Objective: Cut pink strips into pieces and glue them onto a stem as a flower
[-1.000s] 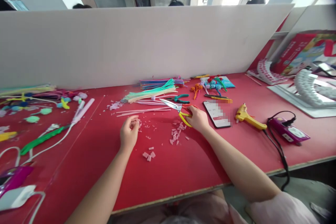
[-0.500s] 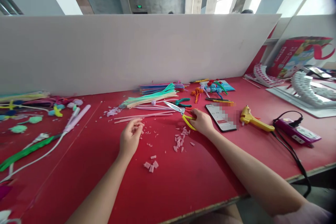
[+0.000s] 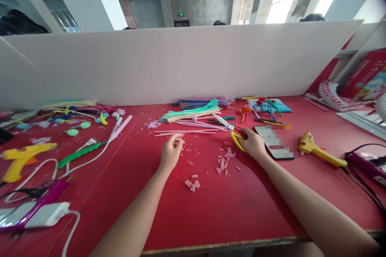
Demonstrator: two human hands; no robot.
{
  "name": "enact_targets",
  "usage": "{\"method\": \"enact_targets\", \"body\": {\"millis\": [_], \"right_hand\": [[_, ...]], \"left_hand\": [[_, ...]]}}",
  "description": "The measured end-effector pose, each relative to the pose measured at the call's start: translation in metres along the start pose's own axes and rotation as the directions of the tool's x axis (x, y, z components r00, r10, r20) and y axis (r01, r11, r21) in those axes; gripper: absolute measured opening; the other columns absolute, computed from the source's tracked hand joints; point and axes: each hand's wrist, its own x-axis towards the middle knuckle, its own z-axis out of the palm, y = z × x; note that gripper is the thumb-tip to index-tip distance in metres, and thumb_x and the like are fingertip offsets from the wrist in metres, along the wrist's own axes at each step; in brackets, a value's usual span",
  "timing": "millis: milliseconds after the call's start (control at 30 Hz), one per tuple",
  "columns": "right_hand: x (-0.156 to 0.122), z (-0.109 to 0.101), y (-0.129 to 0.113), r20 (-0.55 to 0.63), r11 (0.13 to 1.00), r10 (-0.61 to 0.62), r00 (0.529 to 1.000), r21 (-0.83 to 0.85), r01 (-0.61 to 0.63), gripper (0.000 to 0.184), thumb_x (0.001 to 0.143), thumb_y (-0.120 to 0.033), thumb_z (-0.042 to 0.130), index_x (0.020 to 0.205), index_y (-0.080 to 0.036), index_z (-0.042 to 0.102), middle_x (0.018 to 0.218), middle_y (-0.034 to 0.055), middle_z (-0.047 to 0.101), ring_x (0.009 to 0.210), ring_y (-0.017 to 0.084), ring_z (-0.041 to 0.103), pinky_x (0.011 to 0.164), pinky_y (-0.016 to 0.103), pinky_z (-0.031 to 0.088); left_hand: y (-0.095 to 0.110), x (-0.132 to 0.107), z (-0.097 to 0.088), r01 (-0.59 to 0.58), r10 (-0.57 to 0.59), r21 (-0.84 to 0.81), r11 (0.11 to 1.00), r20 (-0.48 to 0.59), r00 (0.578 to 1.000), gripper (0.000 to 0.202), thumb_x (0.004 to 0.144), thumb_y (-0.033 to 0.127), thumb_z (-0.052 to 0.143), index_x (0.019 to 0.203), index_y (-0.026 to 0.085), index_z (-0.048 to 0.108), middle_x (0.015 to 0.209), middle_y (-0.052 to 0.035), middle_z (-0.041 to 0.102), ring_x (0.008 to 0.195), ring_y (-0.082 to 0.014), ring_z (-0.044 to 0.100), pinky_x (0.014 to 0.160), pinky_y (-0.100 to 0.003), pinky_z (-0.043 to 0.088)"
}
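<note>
My right hand (image 3: 252,143) grips a pair of scissors (image 3: 225,122) by the yellow and red handles, blades pointing to the far left. My left hand (image 3: 171,152) rests low over the table with its fingers curled and pinched; whatever it may hold is too small to make out. Just beyond it lie thin pink pipe cleaners (image 3: 187,132). Between the hands are small pink clippings (image 3: 224,162) in a loose heap, and nearer me a smaller group of pink cut pieces (image 3: 193,186).
Green pipe cleaners (image 3: 196,110) lie in a bundle at the back, near teal-handled pliers (image 3: 227,118). A phone (image 3: 273,142) and a yellow glue gun (image 3: 319,150) are on the right. Leftward lie a green-handled tool (image 3: 80,154), another glue gun (image 3: 25,156) and cables. A white partition (image 3: 181,64) stands behind.
My view has turned left, so everything sits further right and more of the left side shows. Both hands keep nearly the same places on the table, the scissors still in my right hand.
</note>
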Motion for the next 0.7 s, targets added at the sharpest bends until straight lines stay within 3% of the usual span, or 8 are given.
{"method": "enact_targets", "body": {"millis": [267, 367, 433, 533, 600, 700], "right_hand": [[-0.001, 0.001, 0.003, -0.007, 1.0, -0.002, 1.0, 0.006, 0.002, 0.031, 0.068, -0.036, 0.054, 0.095, -0.022, 0.058, 0.079, 0.0026, 0.066, 0.071, 0.018, 0.06, 0.056, 0.024, 0.039], [-0.001, 0.0, 0.003, -0.01, 1.0, 0.009, 1.0, 0.005, -0.009, 0.032, 0.067, -0.035, 0.055, 0.096, -0.022, 0.059, 0.08, 0.0028, 0.066, 0.072, 0.019, 0.06, 0.056, 0.024, 0.039], [-0.002, -0.001, 0.002, -0.017, 1.0, 0.02, 1.0, 0.003, -0.02, 0.033, 0.067, -0.034, 0.055, 0.097, -0.023, 0.059, 0.081, 0.0032, 0.066, 0.074, 0.02, 0.06, 0.057, 0.025, 0.039], [-0.002, -0.003, 0.002, -0.022, 0.999, 0.036, 0.999, 0.01, -0.035, 0.034, 0.067, -0.035, 0.054, 0.098, -0.022, 0.059, 0.084, 0.0036, 0.066, 0.075, 0.02, 0.06, 0.059, 0.026, 0.039], [-0.002, -0.003, 0.002, -0.02, 0.999, 0.041, 0.999, 0.015, -0.041, 0.035, 0.067, -0.036, 0.054, 0.099, -0.022, 0.059, 0.084, 0.0038, 0.066, 0.075, 0.02, 0.06, 0.059, 0.026, 0.039], [-0.003, -0.003, 0.002, -0.016, 0.999, 0.037, 0.999, 0.019, -0.036, 0.035, 0.067, -0.036, 0.055, 0.099, -0.022, 0.059, 0.084, 0.0039, 0.066, 0.075, 0.02, 0.06, 0.058, 0.026, 0.039]], "left_hand": [[0.002, -0.005, -0.003, 0.008, -0.009, -0.044, 0.999, -0.009, 1.0, 0.022, 0.075, 0.027, 0.046, 0.094, 0.018, 0.053, 0.073, -0.0006, 0.057, 0.054, -0.0102, 0.053, 0.054, -0.023, 0.043], [0.006, -0.006, -0.004, 0.03, -0.029, -0.035, 0.999, 0.043, 0.999, 0.023, 0.075, 0.028, 0.046, 0.096, 0.018, 0.053, 0.076, -0.0012, 0.056, 0.055, -0.0103, 0.053, 0.055, -0.023, 0.043], [0.013, -0.007, -0.007, 0.049, -0.046, -0.016, 0.999, 0.133, 0.99, 0.024, 0.074, 0.029, 0.047, 0.096, 0.018, 0.053, 0.076, -0.0013, 0.055, 0.056, -0.0105, 0.052, 0.056, -0.023, 0.043], [0.029, -0.013, -0.014, 0.027, -0.046, 0.055, 0.998, 0.374, 0.926, 0.021, 0.072, 0.029, 0.051, 0.089, 0.019, 0.057, 0.076, -0.0016, 0.056, 0.063, -0.0125, 0.053, 0.06, -0.024, 0.043], [0.041, -0.018, -0.019, -0.02, -0.048, 0.117, 0.993, 0.545, 0.837, 0.016, 0.069, 0.028, 0.053, 0.08, 0.019, 0.06, 0.071, -0.0014, 0.056, 0.065, -0.0138, 0.052, 0.06, -0.024, 0.042], [0.056, -0.027, -0.021, -0.143, 0.003, 0.159, 0.977, 0.659, 0.752, 0.011, 0.069, 0.024, 0.051, 0.069, 0.019, 0.06, 0.067, -0.0011, 0.056, 0.06, -0.0126, 0.049, 0.056, -0.023, 0.039]]}}
